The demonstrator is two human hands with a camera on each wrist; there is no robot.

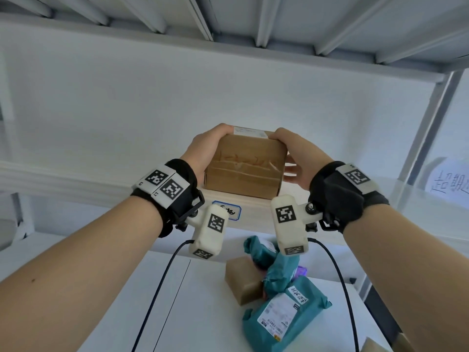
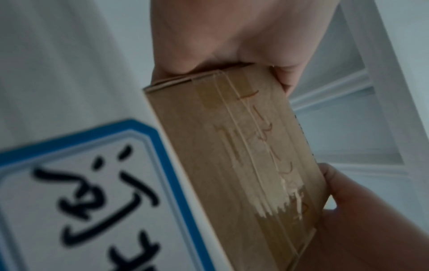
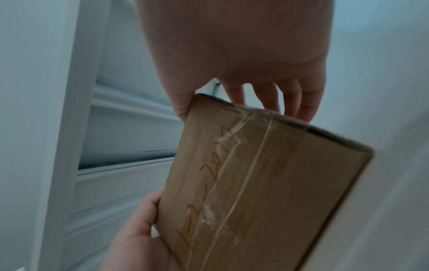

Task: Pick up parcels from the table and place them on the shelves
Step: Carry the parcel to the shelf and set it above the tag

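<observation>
A: Where's the cardboard box (image 1: 245,166)?

B: At the shelf (image 1: 76,179) front edge, above a blue-bordered label (image 1: 229,210); can't tell if fully seated. Left hand (image 1: 205,151) and right hand (image 1: 295,158) hold its two sides, fingers (image 3: 274,99) curled round the far corners.

A: Handling?

B: Stiff, taped, looks light; tape maybe slick, so grip opposite sides.

A: Surroundings?

B: White table (image 1: 203,301) below with teal mailers (image 1: 284,311) and a brown parcel (image 1: 243,279); white wall, metal shelving.
</observation>
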